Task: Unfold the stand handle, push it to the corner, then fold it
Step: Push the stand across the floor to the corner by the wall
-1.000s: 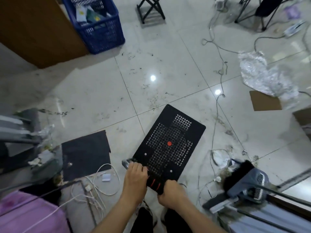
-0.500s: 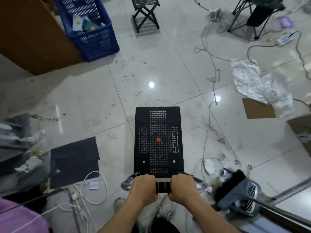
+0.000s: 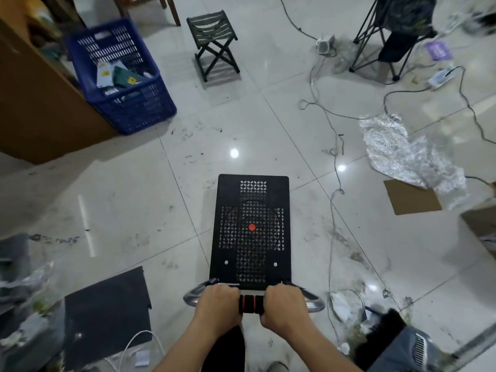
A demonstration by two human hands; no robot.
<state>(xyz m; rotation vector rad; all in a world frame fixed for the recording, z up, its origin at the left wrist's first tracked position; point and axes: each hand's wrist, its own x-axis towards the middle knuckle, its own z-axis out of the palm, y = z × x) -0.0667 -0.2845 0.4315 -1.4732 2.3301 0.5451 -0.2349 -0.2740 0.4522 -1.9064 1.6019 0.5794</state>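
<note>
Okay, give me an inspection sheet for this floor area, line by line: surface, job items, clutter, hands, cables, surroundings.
Surface: glossy pale tile floor, scuffed and dirty.
Job's things: black perforated platform lying flat, red dot at centre; handle unfolded, metal bar with a black and red grip.
Clutter: crumpled foil sheet, cardboard piece, dark mat.
Grippers: left hand and right hand both closed on the handle.
Cables: grey cable trails across the floor right of the platform; white cable lower left.
Surroundings: blue crate, folding stool, camp chair.
</note>
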